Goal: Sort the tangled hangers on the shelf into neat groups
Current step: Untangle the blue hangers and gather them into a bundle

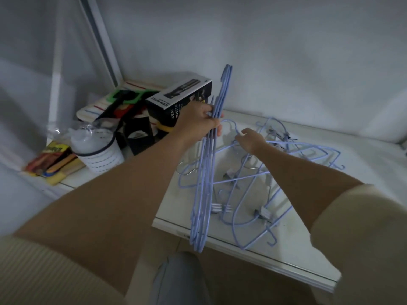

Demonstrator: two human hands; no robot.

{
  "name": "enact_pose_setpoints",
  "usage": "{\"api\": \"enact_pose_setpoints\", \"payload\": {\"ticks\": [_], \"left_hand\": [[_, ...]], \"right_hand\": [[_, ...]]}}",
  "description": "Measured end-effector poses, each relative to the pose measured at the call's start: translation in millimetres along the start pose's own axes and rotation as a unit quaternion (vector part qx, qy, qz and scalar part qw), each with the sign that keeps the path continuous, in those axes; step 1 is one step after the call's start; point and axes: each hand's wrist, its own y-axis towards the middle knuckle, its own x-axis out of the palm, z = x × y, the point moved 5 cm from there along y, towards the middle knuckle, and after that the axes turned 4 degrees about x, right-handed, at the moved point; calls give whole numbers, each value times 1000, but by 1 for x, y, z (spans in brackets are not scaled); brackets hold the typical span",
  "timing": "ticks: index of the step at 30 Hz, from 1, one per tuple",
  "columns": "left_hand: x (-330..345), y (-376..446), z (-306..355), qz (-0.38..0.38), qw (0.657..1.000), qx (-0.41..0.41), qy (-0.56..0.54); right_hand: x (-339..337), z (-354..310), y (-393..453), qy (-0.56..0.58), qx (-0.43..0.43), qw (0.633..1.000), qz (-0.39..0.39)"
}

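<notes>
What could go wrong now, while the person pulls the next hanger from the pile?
1. The right hand grips one hanger in the tangled pile; its hook may drag others off the shelf edge.
2. The bundle in the left hand hangs among the pile and may snag.
3. The bundle stands close to the box and might knock it.

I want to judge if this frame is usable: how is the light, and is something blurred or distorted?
Head view: dim, cool, even light, no glare, soft shadows under the loose hangers on the shelf. Wide-angle bending curves the shelf edge and stretches the forearms. The left hand with its bundle of hangers and the right hand are fairly sharp; the frame edges and the clutter at left look soft.
</notes>
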Motion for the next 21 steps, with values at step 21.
{"api": "enact_pose_setpoints", "payload": {"ticks": [21], "left_hand": [[8,0,21,15,1000,20,15]], "right_hand": [[-45,11,-18,-72,-6,990,120]]}}
